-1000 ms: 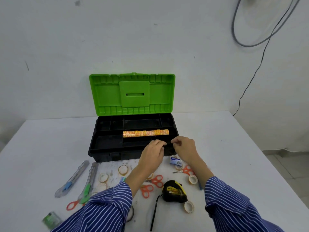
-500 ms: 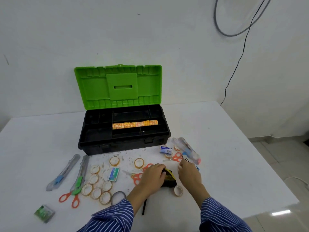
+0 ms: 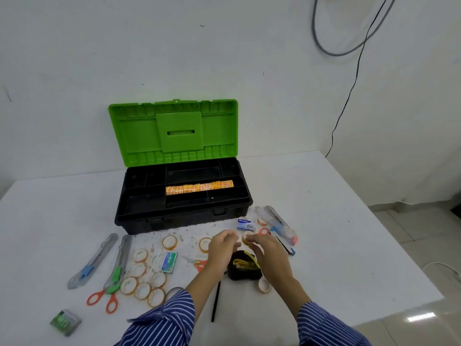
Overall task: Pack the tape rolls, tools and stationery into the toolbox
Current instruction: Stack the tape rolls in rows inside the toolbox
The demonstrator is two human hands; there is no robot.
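Both hands hover just above the counter, in front of the toolbox. The right hand pinches a small tape roll at its fingertips; the left hand is loosely curled beside it, and whether it touches the roll cannot be told. Half a second ago both hands were lower, at the tape measure; they have since risen with the roll, so a carry to the box appears begun. One stack of tape rolls lies in the tray's centre compartment. Loose rolls, scissors, two cutters and a staple box remain at left, unpacked. Items under the wrists are partly hidden, and the packaged tools at right are blurred.
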